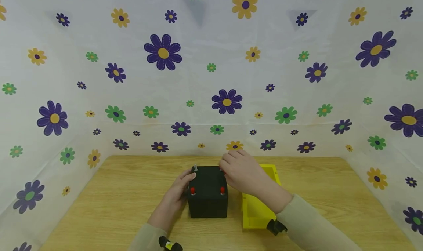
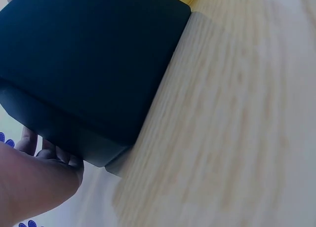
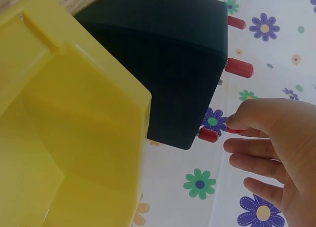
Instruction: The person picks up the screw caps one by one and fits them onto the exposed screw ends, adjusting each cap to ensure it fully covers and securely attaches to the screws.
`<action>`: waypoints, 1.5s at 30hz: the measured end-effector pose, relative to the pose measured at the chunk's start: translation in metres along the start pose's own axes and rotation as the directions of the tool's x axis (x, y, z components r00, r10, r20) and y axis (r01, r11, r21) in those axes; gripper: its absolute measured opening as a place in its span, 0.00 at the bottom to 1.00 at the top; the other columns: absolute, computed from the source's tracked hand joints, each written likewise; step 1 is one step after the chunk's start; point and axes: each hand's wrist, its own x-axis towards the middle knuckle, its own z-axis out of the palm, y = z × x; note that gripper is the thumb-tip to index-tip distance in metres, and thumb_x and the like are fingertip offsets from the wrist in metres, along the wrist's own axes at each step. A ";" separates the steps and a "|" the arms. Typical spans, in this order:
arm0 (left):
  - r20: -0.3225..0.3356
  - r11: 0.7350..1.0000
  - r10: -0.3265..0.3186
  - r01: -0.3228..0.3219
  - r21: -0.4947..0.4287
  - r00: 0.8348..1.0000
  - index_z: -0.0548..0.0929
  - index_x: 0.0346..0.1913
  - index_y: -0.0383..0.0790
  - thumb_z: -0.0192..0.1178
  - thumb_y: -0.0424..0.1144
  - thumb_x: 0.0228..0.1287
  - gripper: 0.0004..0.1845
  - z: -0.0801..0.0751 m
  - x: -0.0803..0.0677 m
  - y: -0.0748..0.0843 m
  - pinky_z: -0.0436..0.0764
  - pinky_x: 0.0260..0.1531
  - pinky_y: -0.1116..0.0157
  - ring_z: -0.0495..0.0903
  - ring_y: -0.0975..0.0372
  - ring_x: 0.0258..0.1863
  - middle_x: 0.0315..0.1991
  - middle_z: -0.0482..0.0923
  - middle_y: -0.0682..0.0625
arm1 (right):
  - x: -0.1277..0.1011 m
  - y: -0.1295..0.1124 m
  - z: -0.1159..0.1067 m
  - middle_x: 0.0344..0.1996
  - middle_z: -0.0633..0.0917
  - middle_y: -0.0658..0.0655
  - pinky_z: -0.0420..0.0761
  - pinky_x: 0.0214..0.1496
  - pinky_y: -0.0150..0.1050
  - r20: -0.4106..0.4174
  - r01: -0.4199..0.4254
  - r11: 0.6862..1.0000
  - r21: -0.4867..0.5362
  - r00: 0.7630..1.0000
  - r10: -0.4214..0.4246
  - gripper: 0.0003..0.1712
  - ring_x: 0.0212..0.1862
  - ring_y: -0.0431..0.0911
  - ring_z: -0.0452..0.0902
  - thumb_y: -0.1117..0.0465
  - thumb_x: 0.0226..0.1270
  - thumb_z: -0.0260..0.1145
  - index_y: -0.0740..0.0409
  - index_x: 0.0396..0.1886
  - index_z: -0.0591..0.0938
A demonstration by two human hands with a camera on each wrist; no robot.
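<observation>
A black box (image 1: 208, 203) stands on the table with metal posts at its top corners. Red caps cover the near left post (image 1: 192, 190) and the near right post (image 1: 222, 189); the far left post (image 1: 195, 168) is bare metal. My left hand (image 1: 180, 185) grips the box's left side, thumb at the top edge, as the left wrist view also shows its fingers against the box. Above the far right corner, my right hand (image 1: 242, 172) pinches a small red cap (image 3: 234, 131) between thumb and finger. Just below it, another red cap (image 3: 208, 134) sits on the far right post.
A yellow bin (image 1: 259, 223) stands right of the box, under my right forearm; its inside is partly hidden. The wooden table (image 1: 132, 192) ends at a white flower-patterned sheet (image 1: 198, 78) behind and at both sides.
</observation>
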 end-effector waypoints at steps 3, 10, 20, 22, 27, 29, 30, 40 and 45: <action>0.006 1.000 -0.001 0.001 -0.001 1.000 0.74 0.66 0.43 0.53 0.38 0.78 0.18 0.000 0.000 0.000 0.84 0.48 0.70 0.86 0.72 0.41 0.40 0.88 0.65 | 0.001 0.000 0.002 0.44 0.89 0.49 0.82 0.60 0.40 0.000 0.005 1.000 -0.003 1.000 -0.005 0.09 0.50 0.46 0.83 0.57 0.67 0.75 0.50 0.44 0.86; 0.021 1.000 -0.009 0.009 0.011 1.000 0.67 0.75 0.37 0.54 0.39 0.78 0.27 -0.003 -0.001 0.001 0.81 0.53 0.69 0.83 0.69 0.48 0.45 0.86 0.63 | 0.003 -0.001 0.004 0.44 0.89 0.49 0.82 0.58 0.40 0.000 0.011 1.000 -0.002 1.000 -0.011 0.08 0.49 0.46 0.82 0.57 0.68 0.74 0.50 0.43 0.85; 0.088 0.999 -0.019 0.023 -0.044 0.996 0.56 0.83 0.35 0.53 0.37 0.79 0.35 -0.008 -0.008 0.005 0.56 0.79 0.51 0.76 0.66 0.59 0.54 0.84 0.62 | 0.007 -0.003 0.002 0.45 0.89 0.49 0.82 0.60 0.40 0.023 0.013 1.000 -0.002 1.000 -0.013 0.09 0.50 0.46 0.83 0.57 0.68 0.75 0.50 0.44 0.85; 0.108 0.998 -0.015 0.021 -0.058 0.994 0.56 0.83 0.35 0.52 0.36 0.79 0.35 -0.010 -0.009 0.005 0.52 0.81 0.49 0.77 0.66 0.59 0.53 0.84 0.62 | 0.008 -0.004 0.002 0.45 0.89 0.49 0.82 0.60 0.41 0.028 0.013 1.000 0.000 1.000 -0.013 0.08 0.50 0.46 0.83 0.57 0.68 0.74 0.50 0.44 0.85; 0.134 0.996 -0.018 0.029 -0.080 0.991 0.55 0.83 0.37 0.51 0.35 0.78 0.34 -0.013 -0.010 0.007 0.52 0.81 0.52 0.78 0.67 0.58 0.52 0.84 0.64 | 0.011 -0.004 0.002 0.45 0.89 0.50 0.83 0.60 0.42 0.032 0.008 1.000 0.018 0.999 -0.009 0.08 0.50 0.47 0.83 0.58 0.68 0.74 0.51 0.44 0.85; 0.135 0.996 -0.025 0.037 -0.084 0.990 0.54 0.83 0.37 0.50 0.35 0.78 0.35 -0.013 -0.010 0.007 0.52 0.81 0.52 0.77 0.67 0.58 0.52 0.84 0.64 | 0.013 -0.003 0.003 0.45 0.89 0.50 0.84 0.58 0.42 0.029 0.009 1.000 0.025 1.000 -0.010 0.08 0.49 0.47 0.83 0.58 0.68 0.74 0.51 0.44 0.85; 0.135 0.996 -0.028 0.039 -0.078 0.990 0.54 0.84 0.37 0.51 0.35 0.78 0.35 -0.013 -0.009 0.007 0.52 0.81 0.53 0.77 0.68 0.58 0.52 0.84 0.65 | 0.013 -0.003 0.003 0.45 0.89 0.50 0.84 0.57 0.42 0.027 0.010 1.000 0.028 1.000 -0.011 0.08 0.48 0.47 0.83 0.58 0.68 0.74 0.51 0.43 0.85; 0.132 0.999 -0.045 0.047 -0.014 0.990 0.64 0.78 0.43 0.52 0.38 0.77 0.29 -0.016 -0.005 0.007 0.58 0.75 0.57 0.79 0.68 0.55 0.49 0.86 0.66 | 0.023 -0.004 0.006 0.41 0.89 0.49 0.84 0.55 0.39 0.014 0.028 0.999 0.033 0.999 -0.028 0.06 0.45 0.46 0.83 0.57 0.70 0.73 0.51 0.42 0.85; 0.139 0.999 -0.044 0.045 -0.003 0.989 0.68 0.75 0.46 0.52 0.38 0.78 0.25 -0.017 -0.005 0.008 0.64 0.68 0.63 0.80 0.69 0.55 0.50 0.85 0.66 | 0.027 -0.005 0.008 0.41 0.89 0.48 0.84 0.56 0.39 0.011 0.042 0.999 0.030 0.999 -0.042 0.06 0.45 0.45 0.83 0.57 0.70 0.73 0.50 0.43 0.86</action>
